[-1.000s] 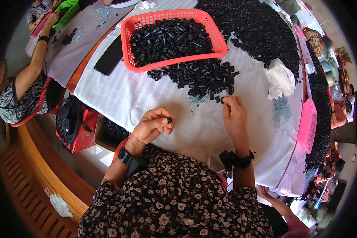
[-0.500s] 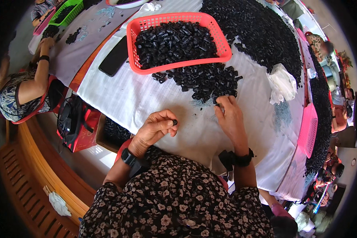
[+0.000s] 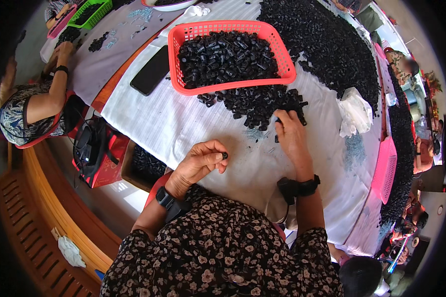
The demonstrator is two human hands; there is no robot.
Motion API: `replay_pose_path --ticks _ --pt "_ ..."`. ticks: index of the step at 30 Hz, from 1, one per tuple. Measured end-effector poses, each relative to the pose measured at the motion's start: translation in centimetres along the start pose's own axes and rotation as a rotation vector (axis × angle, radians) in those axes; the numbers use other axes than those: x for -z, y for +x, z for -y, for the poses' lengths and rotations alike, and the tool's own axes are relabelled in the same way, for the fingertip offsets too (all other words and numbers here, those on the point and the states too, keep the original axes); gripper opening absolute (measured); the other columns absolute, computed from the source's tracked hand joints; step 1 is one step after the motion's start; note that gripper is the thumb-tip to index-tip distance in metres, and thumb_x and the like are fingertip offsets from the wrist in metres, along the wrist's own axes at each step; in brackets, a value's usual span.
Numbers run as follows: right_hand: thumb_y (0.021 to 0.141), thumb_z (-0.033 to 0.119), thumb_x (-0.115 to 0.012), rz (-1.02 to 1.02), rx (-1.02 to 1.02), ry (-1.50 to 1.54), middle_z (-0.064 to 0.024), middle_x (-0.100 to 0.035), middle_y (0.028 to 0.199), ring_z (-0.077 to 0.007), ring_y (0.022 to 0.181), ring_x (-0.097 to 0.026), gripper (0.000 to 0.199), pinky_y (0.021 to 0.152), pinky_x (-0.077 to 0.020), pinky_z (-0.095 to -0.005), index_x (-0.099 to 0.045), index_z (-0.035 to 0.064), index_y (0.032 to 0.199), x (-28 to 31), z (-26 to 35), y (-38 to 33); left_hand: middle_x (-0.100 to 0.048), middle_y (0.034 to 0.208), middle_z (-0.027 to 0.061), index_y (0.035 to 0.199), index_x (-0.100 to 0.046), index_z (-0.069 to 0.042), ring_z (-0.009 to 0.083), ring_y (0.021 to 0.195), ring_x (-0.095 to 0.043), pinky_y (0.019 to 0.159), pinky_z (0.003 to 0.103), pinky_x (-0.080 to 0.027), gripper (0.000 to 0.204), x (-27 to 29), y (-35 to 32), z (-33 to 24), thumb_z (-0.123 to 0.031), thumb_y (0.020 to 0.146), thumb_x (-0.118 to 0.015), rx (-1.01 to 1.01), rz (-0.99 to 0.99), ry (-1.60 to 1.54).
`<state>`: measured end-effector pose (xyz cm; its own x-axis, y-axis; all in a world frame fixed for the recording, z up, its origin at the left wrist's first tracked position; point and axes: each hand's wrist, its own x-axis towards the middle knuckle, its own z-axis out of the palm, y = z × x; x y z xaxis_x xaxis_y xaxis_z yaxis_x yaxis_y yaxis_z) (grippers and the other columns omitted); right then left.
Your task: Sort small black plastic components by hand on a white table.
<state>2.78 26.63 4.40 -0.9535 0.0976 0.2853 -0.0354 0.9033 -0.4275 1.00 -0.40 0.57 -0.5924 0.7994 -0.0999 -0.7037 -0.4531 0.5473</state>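
Note:
My left hand [image 3: 200, 162] is closed in a pinch over the white cloth, with a small black plastic cylinder [image 3: 225, 155] between thumb and fingers. At the right near edge of a loose pile of small black plastic parts [image 3: 255, 106], my right hand [image 3: 293, 137] has its fingers bent together against the pieces. Whatever those fingertips grip blends into the dark pile. One separate black part [image 3: 276, 139] shows just below the right thumb. Behind the pile stands a red perforated basket [image 3: 233, 89], heaped with the same kind of parts.
A black phone [image 3: 150, 71] lies left of the basket. Crumpled white paper [image 3: 355, 113] is to the right, near a large spread of black parts [image 3: 327, 49]. A pink basket [image 3: 384, 171] stands along the right edge. Another person's arm [image 3: 56, 94] rests at the left table.
My right hand has moved a little farther forward against the pile. A single black part now shows below its thumb. My left hand keeps its pinch; the whole view has shifted slightly.

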Motion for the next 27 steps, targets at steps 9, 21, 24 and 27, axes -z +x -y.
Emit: replay_pose_path --ticks 9,21,24,27 --pt "0.079 0.003 -0.056 -0.040 -0.046 -0.071 -0.0156 -0.051 0.085 -0.0376 0.079 -0.054 0.017 0.069 -0.0450 -0.0440 -0.059 0.0077 0.095 2.1 -0.8 1.1 -0.060 0.084 0.0109 0.097 -0.056 0.001 0.0155 0.071 -0.060 0.066 0.028 -0.049 0.015 -0.1 0.0 0.0 -0.010 0.087 -0.058 -0.005 -0.015 0.040" --pt "0.076 0.011 -0.055 0.102 0.536 -0.099 -0.0088 -0.049 0.120 -0.0281 0.105 -0.044 0.035 0.090 -0.0358 -0.0421 -0.057 0.0078 0.111 -5.9 7.4 5.1 -0.059 0.084 0.0117 0.097 -0.055 0.000 0.0184 0.070 -0.060 0.065 0.028 -0.048 0.014 0.2 0.1 0.1 -0.010 0.087 -0.058 -0.005 -0.020 0.067" --pt "0.076 0.020 -0.061 0.016 0.579 -0.152 -0.0075 -0.048 0.120 -0.0290 0.111 -0.041 0.036 0.095 -0.0336 -0.0459 -0.058 0.0080 0.111 -7.1 7.7 6.1 -0.061 0.085 0.0094 0.099 -0.056 0.000 0.0178 0.073 -0.060 0.068 0.029 -0.049 0.015 0.1 0.3 0.0 -0.008 0.088 -0.058 0.009 0.009 0.063" --pt "0.078 0.018 -0.058 0.049 0.605 -0.230 -0.0076 -0.049 0.116 -0.0281 0.110 -0.042 0.034 0.094 -0.0341 -0.0450 -0.059 0.0086 0.110 -6.8 7.4 6.3 -0.061 0.084 0.0096 0.099 -0.056 0.001 0.0181 0.073 -0.060 0.067 0.029 -0.049 0.014 -0.2 0.5 -0.1 -0.008 0.088 -0.058 0.010 0.000 0.060"
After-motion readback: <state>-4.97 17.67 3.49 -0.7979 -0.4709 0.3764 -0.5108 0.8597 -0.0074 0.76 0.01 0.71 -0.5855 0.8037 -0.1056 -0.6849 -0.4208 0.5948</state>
